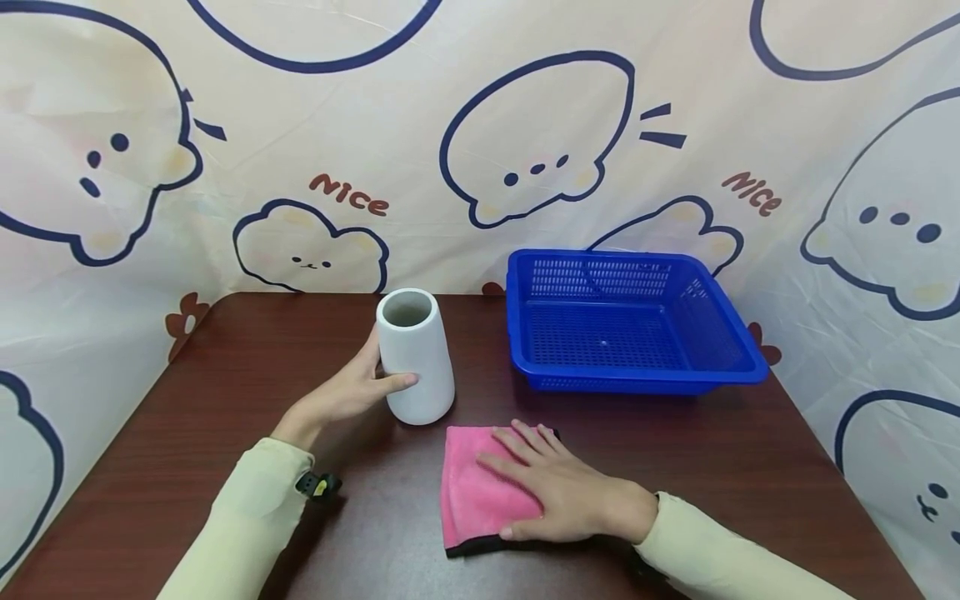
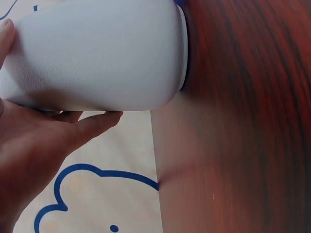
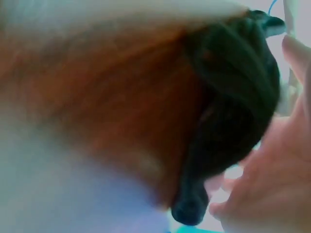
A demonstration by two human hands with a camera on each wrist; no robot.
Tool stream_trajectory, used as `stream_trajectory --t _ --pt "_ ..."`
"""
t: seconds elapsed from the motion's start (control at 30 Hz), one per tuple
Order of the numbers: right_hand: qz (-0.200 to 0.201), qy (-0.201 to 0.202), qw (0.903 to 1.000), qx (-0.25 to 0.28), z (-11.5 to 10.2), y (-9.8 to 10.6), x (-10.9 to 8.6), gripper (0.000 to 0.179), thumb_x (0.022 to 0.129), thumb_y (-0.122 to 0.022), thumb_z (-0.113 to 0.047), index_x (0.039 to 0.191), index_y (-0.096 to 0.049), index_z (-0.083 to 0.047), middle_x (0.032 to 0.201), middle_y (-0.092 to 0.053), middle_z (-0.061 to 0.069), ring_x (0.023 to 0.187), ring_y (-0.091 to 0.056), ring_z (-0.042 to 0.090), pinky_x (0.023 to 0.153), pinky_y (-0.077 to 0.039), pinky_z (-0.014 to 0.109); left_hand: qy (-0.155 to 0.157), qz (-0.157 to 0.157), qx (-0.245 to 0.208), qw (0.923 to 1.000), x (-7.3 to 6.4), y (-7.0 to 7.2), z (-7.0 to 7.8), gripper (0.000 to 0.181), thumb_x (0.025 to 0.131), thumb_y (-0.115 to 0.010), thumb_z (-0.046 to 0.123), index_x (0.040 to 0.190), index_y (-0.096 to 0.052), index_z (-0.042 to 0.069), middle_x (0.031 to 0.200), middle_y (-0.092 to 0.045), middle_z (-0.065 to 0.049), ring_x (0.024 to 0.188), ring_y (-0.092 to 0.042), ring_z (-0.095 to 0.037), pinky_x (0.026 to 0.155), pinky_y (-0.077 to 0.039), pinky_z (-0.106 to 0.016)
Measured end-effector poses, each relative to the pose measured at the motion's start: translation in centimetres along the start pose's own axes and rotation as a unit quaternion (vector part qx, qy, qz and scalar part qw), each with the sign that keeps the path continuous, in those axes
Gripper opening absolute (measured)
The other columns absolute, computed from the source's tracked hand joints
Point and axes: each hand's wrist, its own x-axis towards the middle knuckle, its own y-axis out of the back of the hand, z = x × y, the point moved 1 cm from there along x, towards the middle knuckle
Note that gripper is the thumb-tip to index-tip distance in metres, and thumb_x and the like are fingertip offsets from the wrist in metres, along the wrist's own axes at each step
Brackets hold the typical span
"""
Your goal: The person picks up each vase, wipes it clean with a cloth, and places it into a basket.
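A white tapered vase (image 1: 422,367) stands upright on the brown table, its round mouth facing up. My left hand (image 1: 351,392) grips it from the left side, thumb across the front and the other fingers behind it. In the left wrist view the vase (image 2: 102,53) spans the top, its base right at the table. To the right and nearer lies a folded pink cloth (image 1: 480,483) with a black edge. My right hand (image 1: 566,492) rests on this cloth, palm down with fingers spread. The right wrist view is blurred and shows the cloth's dark edge (image 3: 233,97) beside the hand.
A blue plastic basket (image 1: 637,379) with perforated walls sits at the back right of the table (image 1: 247,367). Cartoon-printed fabric (image 1: 420,125) hangs behind the table and along both sides. A small black device (image 1: 318,485) is on the left wrist.
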Motion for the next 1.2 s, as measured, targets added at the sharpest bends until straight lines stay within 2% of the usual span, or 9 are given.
stream_trajectory --t 0.23,0.37,0.63,0.97,1.2 --pt "0.077 -0.002 0.9969 -0.016 0.2 1.6 -0.9 0.081 0.089 -0.069 -0.057 0.157 -0.036 -0.027 0.167 -0.029 0.011 0.155 -0.022 0.041 0.123 -0.027 0.058 0.003 0.001 0.001 1.0000 0.0 0.0 0.0 0.096 0.095 -0.071 0.013 0.159 -0.003 0.031 0.156 -0.028 -0.010 0.140 -0.039 -0.035 0.111 -0.036 -0.064" --pt "0.114 -0.009 0.9931 -0.024 0.3 2.8 -1.5 0.075 0.089 -0.073 -0.051 0.153 -0.043 -0.025 0.162 -0.037 0.010 0.152 -0.031 0.037 0.119 -0.035 0.057 0.002 0.002 0.000 1.0000 0.0 -0.1 0.0 0.096 0.094 -0.071 0.012 0.159 -0.003 0.031 0.156 -0.029 -0.010 0.139 -0.039 -0.035 0.111 -0.037 -0.063" --pt "0.203 -0.024 0.9780 -0.040 0.5 5.0 -2.9 0.061 0.089 -0.076 -0.040 0.143 -0.056 -0.019 0.148 -0.055 0.007 0.140 -0.049 0.028 0.112 -0.047 0.051 0.003 0.003 0.001 1.0000 0.0 -0.1 0.0 0.096 0.094 -0.071 0.012 0.159 -0.003 0.029 0.155 -0.030 -0.011 0.139 -0.040 -0.035 0.111 -0.037 -0.063" --pt "0.293 -0.037 0.9550 -0.032 2.8 7.2 -4.6 0.049 0.090 -0.076 -0.030 0.135 -0.063 -0.016 0.137 -0.062 0.008 0.131 -0.056 0.029 0.108 -0.047 0.054 0.010 0.005 0.001 0.9999 -0.1 -0.1 0.0 0.095 0.094 -0.071 0.013 0.159 -0.004 0.029 0.155 -0.031 -0.011 0.140 -0.038 -0.035 0.112 -0.035 -0.065" --pt "0.313 -0.080 0.9461 -0.019 5.0 8.2 -5.4 0.044 0.092 -0.075 -0.023 0.133 -0.064 -0.012 0.137 -0.062 0.013 0.132 -0.052 0.036 0.108 -0.037 0.066 0.005 0.003 0.000 1.0000 0.0 -0.1 0.0 0.095 0.094 -0.071 0.013 0.159 -0.004 0.031 0.156 -0.029 -0.010 0.139 -0.040 -0.035 0.112 -0.035 -0.064"
